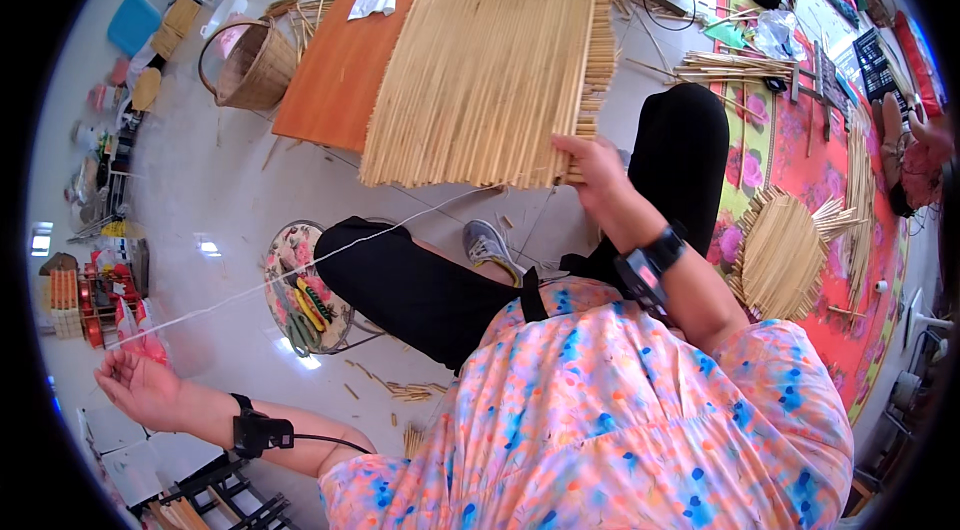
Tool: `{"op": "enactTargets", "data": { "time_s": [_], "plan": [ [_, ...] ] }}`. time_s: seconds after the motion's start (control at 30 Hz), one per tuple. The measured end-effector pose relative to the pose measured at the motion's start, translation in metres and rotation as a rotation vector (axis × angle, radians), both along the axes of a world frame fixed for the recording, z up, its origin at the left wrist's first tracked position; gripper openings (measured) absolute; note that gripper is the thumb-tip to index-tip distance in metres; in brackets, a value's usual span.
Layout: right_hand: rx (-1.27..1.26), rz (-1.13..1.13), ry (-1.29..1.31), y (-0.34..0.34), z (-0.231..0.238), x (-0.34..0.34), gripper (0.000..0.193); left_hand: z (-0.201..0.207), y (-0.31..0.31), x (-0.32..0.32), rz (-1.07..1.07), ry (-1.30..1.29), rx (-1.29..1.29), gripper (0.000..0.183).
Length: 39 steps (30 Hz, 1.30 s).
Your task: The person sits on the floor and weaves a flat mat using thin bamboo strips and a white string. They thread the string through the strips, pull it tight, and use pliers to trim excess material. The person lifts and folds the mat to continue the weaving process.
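Ok, R hand (598,175) holds 1 mat (480,75), 1 cord (240,298) near L hand (142,392).

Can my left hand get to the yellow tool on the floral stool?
Probably yes: the yellow tool lies uncovered on the floral stool, with open space between it and your left hand. That hand seems to hold the white cord, so may need to release that first.

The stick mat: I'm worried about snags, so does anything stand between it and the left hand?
Nothing visible breaks the line of the white cord between the mat and the left hand. In the picture it crosses the left knee and the floral stool; whether it touches either, I cannot tell.
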State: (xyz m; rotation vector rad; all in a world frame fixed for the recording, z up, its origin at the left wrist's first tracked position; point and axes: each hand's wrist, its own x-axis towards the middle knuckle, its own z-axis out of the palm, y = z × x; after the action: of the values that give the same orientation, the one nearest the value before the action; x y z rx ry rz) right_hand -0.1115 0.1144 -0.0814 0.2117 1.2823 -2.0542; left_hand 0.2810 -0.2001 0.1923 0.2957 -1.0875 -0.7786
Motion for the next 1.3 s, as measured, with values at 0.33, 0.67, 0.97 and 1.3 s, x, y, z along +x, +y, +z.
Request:
{"op": "enactTargets", "data": {
  "time_s": [0.33,0.67,0.97,1.3],
  "plan": [
    [0.315,-0.042,0.348,0.182,0.131,0.027,0.03,-0.056,0.0,-0.049,-0.338,0.017,0.064,0.02],
    [0.512,-0.188,0.505,0.222,0.186,0.023,0.027,-0.095,0.029,-0.138,-0.791,0.077,0.124,0.02],
    [0.837,0.093,0.419,0.142,0.19,-0.045,0.026,-0.078,0.095,-0.183,-0.782,-0.107,-0.037,0.02],
    [0.924,0.424,0.381,0.096,0.198,-0.095,0.032,-0.084,0.114,-0.153,-0.101,-0.336,-0.346,0.02]
  ]
}}
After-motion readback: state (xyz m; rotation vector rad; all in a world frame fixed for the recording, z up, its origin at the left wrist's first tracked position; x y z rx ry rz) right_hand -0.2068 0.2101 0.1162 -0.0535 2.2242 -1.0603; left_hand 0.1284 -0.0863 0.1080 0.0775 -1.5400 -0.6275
